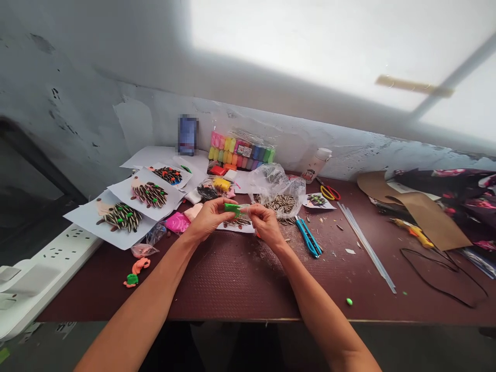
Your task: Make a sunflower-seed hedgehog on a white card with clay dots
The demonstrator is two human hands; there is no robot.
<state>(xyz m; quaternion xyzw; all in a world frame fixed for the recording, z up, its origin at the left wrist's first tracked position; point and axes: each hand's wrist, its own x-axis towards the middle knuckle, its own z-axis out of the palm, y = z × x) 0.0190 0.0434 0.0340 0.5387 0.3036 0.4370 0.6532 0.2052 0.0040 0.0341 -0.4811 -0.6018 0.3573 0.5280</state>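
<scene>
Above the table's middle, my left hand pinches a small packet of bright green clay between thumb and fingers. My right hand is closed on the packet's clear wrapper at its right end. Partly hidden below both hands lies a white paper card with striped seeds on it. Just behind my right hand is a clear plastic bag of striped seeds. A blue utility knife rests to the right of it.
At left, seed-covered paper pictures overlap beside a white power strip. Clay pieces lie near them. Behind are a pack of coloured clay and a bottle. Scissors, clear sticks and a glue gun lie right.
</scene>
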